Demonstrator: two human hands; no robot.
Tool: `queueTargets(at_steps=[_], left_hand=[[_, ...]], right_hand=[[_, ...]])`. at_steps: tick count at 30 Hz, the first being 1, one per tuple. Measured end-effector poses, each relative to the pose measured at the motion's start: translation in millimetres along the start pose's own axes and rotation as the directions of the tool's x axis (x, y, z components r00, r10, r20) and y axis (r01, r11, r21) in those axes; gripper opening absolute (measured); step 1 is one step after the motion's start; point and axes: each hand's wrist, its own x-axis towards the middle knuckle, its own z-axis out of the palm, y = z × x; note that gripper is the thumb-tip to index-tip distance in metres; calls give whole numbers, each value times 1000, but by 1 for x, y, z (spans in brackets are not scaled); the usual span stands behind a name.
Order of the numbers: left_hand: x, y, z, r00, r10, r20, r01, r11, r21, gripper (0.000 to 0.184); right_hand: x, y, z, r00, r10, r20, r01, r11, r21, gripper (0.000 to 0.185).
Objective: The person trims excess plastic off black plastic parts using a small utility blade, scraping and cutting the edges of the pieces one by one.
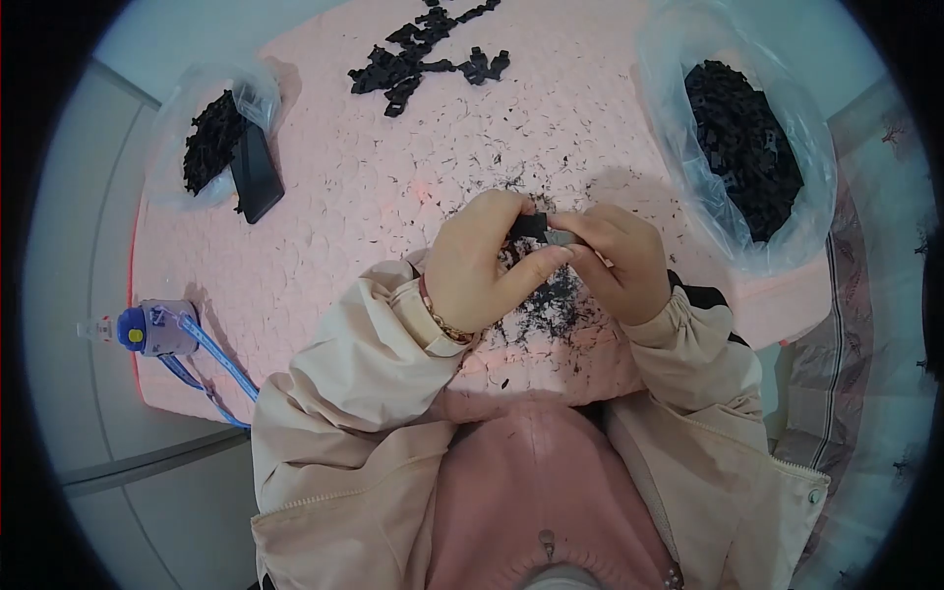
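My left hand (477, 261) is closed around a small black plastic part (528, 228), held between thumb and fingers above the table. My right hand (629, 261) pinches a small flat grey piece (559, 237), perhaps a blade, right against that part. The fingers hide most of both items, so their full shapes cannot be made out. Beneath the hands, fine black shavings (556, 307) lie in a dense scatter on the pink quilted cover (344, 216).
An open clear bag of black parts (742, 147) stands at right. At left, a smaller bag of black parts (206, 143) has a dark phone-like slab (258, 175) leaning by it. Loose black parts (423, 64) lie at the back; a strapped bottle (162, 327) is at the left edge.
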Motion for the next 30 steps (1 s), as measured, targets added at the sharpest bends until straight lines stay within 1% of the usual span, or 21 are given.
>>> queueTargets(at_steps=[2, 4, 11, 20, 23, 30], left_hand=[[0, 0, 0, 999, 45, -4, -44, 999, 31, 39], [1, 0, 0, 997, 77, 4, -77, 995, 62, 37], [2, 0, -1, 996, 89, 29, -90, 994, 61, 33], [2, 3, -3, 994, 93, 56, -95, 995, 42, 29], [3, 5, -5, 993, 92, 80, -94, 995, 32, 29], [4, 4, -6, 989, 127, 70, -126, 992, -14, 28]], right_hand=[[-1, 1, 0, 1000, -12, -9, 12, 1000, 11, 22], [-1, 0, -1, 1000, -19, 10, 19, 1000, -20, 22], [-1, 1, -2, 998, -66, 9, 67, 996, -56, 22], [-1, 0, -2, 993, -116, -25, 115, 992, -49, 23], [-2, -1, -2, 995, -101, -4, 100, 993, -57, 24], [-2, -1, -1, 994, -104, -22, 103, 993, -58, 24]])
